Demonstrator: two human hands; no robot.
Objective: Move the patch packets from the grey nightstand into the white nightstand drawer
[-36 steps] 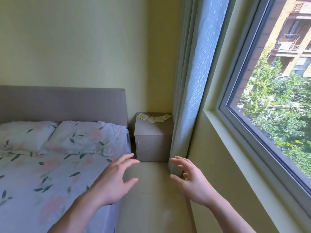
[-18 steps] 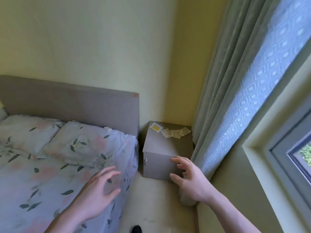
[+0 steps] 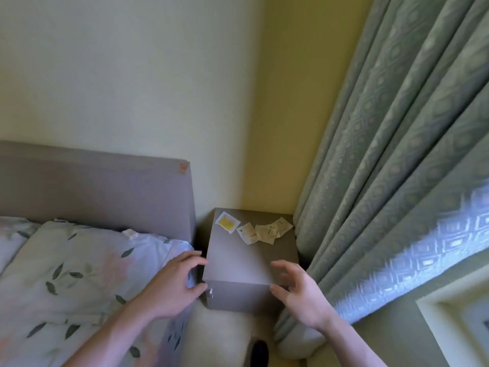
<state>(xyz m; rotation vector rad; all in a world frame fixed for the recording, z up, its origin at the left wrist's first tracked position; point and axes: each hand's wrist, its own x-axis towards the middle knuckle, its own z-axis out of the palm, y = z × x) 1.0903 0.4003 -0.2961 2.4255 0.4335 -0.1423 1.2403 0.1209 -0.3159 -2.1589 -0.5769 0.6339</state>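
Patch packets point(image 3: 260, 231) lie loose on the back of the grey nightstand point(image 3: 244, 258) top, centre frame; the yellow-centred one point(image 3: 227, 221) sits apart on the left, the rest overlap. Likely light, thin, floppy, slick: pinch an edge or slide off the top. Left hand point(image 3: 173, 288) and right hand point(image 3: 300, 296) hover spread, empty, near the front corners. Bed point(image 3: 66, 282) lower left, curtain point(image 3: 391, 165) right.

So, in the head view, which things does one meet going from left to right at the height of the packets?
Pillow → grey headboard → packet with yellow patch → pale packets → curtain.
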